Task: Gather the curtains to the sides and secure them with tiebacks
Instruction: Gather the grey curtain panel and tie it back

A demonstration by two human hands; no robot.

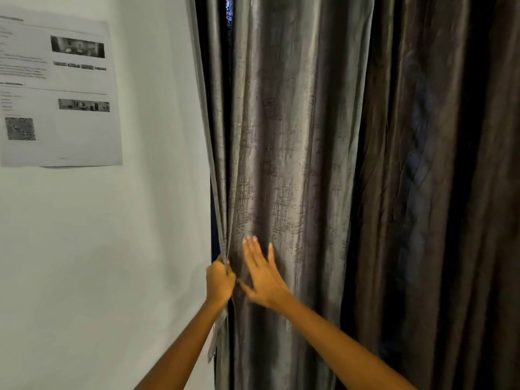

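Your left hand [219, 280] gripped the grey curtain [281, 164] by its bunched edge beside the wall [140, 249]. Your right hand [263, 280], nearer the loose cloth, lay flat-fingered against vertical folds that spread away to its right.

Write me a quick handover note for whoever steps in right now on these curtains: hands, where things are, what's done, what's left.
Left hand: grips the gathered left edge of the grey curtain beside the wall.
Right hand: open, fingers spread against the curtain's front folds.
Darker curtain hangs untouched to the right.
Done: only the edge is bunched.
Left: sweep the remaining folds over, tie back, repeat with the other curtain. No tieback in view.
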